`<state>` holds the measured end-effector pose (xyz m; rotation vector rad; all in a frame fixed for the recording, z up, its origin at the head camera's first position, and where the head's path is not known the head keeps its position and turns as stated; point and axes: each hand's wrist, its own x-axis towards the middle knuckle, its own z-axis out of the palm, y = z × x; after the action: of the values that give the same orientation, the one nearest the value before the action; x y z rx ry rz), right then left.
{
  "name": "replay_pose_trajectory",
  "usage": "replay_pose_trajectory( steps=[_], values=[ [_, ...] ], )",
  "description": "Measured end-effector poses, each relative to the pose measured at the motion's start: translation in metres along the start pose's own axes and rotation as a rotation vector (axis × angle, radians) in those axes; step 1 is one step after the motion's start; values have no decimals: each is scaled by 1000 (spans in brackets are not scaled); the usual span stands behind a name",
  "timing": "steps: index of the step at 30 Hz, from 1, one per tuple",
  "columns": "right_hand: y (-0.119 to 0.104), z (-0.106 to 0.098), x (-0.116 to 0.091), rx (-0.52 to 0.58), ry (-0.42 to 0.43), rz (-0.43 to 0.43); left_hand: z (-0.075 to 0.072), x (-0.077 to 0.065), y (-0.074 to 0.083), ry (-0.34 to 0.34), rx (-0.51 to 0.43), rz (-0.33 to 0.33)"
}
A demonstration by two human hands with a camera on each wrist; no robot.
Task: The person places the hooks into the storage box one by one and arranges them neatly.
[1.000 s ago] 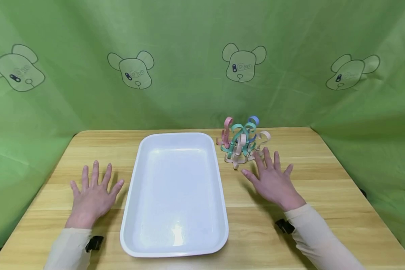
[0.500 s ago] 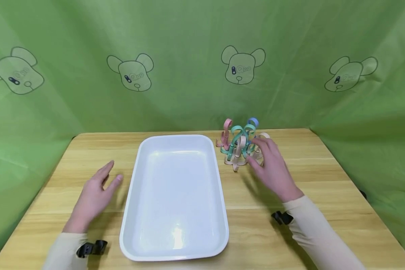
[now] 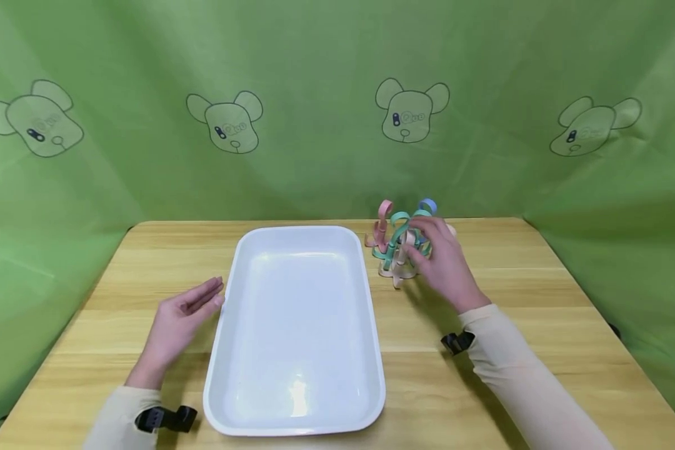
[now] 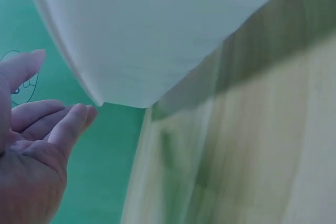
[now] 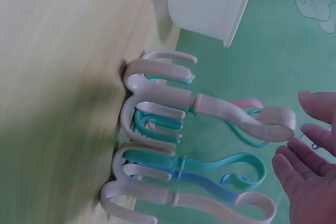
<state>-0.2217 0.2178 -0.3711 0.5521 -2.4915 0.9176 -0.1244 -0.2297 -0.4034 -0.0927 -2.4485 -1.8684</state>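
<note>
Several plastic multi-prong hanging hooks stand in a cluster at the back right: a pink hook (image 3: 381, 230), teal hooks (image 3: 392, 249), a blue hook (image 3: 429, 205) and beige ones. My right hand (image 3: 443, 265) reaches over the cluster with thumb and fingers spread around the top of the front beige hook (image 5: 220, 113). In the right wrist view, the fingertips are close to its curled top, with a gap between. My left hand (image 3: 174, 325) holds nothing; its fingers extend toward the left rim of the white tray (image 3: 295, 331), fingertips right at the edge.
The white tray lies in the middle of the wooden table (image 3: 517, 294), left of the hooks. A green curtain (image 3: 315, 169) with printed mouse-like heads hangs behind the table and along both sides. Black wrist cameras (image 3: 458, 342) sit on both sleeves.
My right hand has turned and moved over the hooks, its spread fingers coming into a loose arch. My left hand has risen, turned sideways and moved right to the tray's edge.
</note>
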Motion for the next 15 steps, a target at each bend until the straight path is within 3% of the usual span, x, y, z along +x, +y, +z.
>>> replay_pose_trajectory(
  steps=[6, 11, 15],
  values=[
    [6, 3, 1, 21, -31, 30, 5, -1, -3, -24, 32, -64],
    [9, 3, 2, 107, -53, 85, 9, 1, -6, -30, 41, -80],
    [12, 2, 3, 148, -59, 78, 11, 3, -7, -33, 38, -93]
  ],
)
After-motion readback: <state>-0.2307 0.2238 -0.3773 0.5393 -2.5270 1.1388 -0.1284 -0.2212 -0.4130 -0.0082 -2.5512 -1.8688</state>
